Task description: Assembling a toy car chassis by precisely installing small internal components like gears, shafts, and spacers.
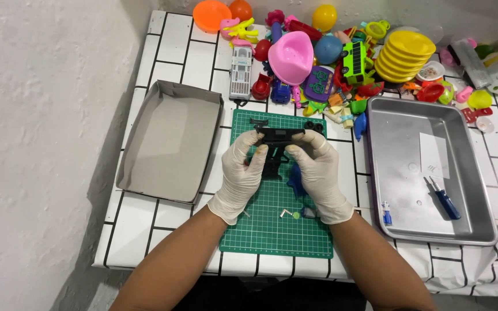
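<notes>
At the centre of the frame, both gloved hands hold a black toy gun (276,138) just above the green cutting mat (272,230). The left hand (241,173) has its grip closed on the gun's left end, the right hand (317,170) on its right end. A grey cardboard tray (171,144) borders the mat at left, a metal tray (399,167) at right. Piled toys (318,52) crowd the upper edge; bare mat lies toward the lower edge of the table (162,230).

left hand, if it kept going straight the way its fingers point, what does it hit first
The left hand points up and slightly right, its fingers already on the black toy gun. Past that, likely the far edge of the green cutting mat, then the toy pile; depth is unclear.
</notes>
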